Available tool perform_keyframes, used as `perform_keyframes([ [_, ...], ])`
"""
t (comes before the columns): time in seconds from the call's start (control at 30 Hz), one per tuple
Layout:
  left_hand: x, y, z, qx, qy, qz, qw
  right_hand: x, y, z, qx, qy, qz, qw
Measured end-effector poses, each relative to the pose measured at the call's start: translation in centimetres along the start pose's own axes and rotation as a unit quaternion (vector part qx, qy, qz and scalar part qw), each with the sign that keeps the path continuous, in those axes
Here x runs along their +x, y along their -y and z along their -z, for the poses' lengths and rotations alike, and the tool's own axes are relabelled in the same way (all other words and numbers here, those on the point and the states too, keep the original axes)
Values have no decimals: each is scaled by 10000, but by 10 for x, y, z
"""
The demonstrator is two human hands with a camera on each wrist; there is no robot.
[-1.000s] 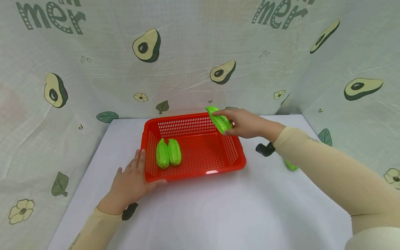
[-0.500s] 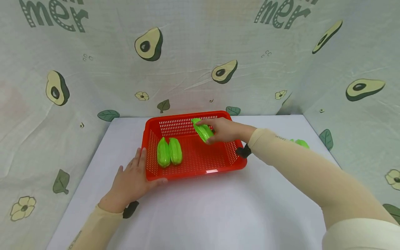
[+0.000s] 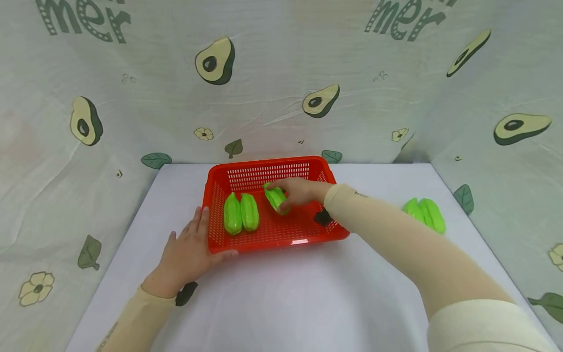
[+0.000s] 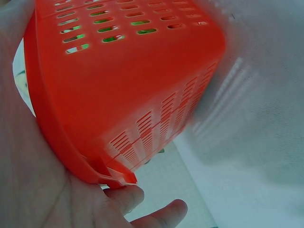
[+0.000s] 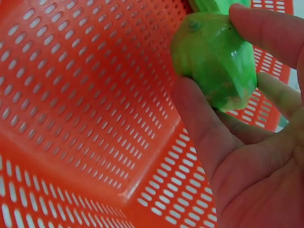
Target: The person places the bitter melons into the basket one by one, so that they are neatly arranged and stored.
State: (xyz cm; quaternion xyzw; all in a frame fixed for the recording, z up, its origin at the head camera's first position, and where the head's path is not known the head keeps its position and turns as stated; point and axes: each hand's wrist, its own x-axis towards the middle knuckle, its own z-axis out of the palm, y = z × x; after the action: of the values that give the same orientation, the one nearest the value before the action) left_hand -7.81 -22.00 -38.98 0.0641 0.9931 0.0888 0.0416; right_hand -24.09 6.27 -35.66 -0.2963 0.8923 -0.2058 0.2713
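Note:
My right hand (image 3: pixel 301 190) grips a bright green ridged star fruit (image 3: pixel 274 196) inside the red plastic basket (image 3: pixel 264 246), right of the middle. In the right wrist view the thumb and fingers pinch the star fruit (image 5: pixel 216 57) around its sides, its blunt end facing the camera. Two similar star fruits (image 3: pixel 249 212) lie side by side at the basket's left end. My left hand (image 3: pixel 186 252) rests on the basket's near left corner, fingers extended along the left rim and thumb along the front. The left wrist view shows the basket wall (image 4: pixel 118 85) against the palm.
Two more green star fruits (image 3: pixel 433 215) lie on the white table (image 3: pixel 281 298) to the right, partly behind my right forearm. A pale cloth (image 3: pixel 272 98) printed with avocados hangs behind and at both sides.
My right hand has carried the star fruit left and down from over the basket's right rim into the basket. The left hand stays at the corner. The star fruits on the right have come into view.

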Motion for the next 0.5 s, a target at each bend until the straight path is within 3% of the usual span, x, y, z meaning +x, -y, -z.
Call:
perform_keyframes([
  [0.3,0,0,-1,34,-17,-25,10000,15,-1,-10,326,360,-28,9988],
  [0.5,0,1,-2,51,-17,-15,10000,24,-3,-19,224,583,88,9980],
])
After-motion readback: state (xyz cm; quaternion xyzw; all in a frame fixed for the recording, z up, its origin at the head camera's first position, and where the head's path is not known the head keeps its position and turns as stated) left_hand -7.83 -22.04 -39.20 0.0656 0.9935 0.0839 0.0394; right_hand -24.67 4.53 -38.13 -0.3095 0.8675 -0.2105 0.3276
